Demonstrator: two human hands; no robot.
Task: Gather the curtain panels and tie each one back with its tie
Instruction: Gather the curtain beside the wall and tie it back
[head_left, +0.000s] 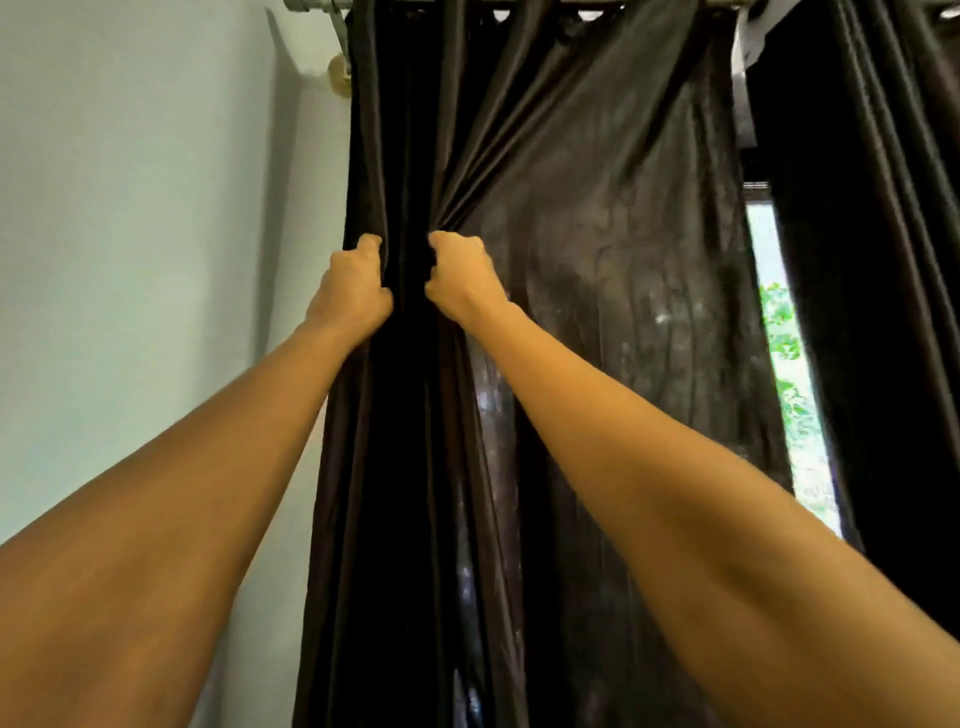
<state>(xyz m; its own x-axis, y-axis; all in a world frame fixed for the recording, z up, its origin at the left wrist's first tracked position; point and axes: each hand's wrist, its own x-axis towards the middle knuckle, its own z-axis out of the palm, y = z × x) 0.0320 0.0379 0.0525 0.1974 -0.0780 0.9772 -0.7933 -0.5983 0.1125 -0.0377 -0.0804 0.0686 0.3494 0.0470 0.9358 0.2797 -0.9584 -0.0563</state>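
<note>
Where the pale wall (130, 234) ends, 1 dark panel (597, 249) hangs from the rod (306, 4) at top, its left part bunched in folds. Left hand (353, 288) and right hand (460, 275), close side by side, each grip a fold, fingers curled in. Panel 2 (883, 260) hangs far right (daylight and foliage in the gap (784, 364) between). Cloth glossy, smudged pale.
</note>
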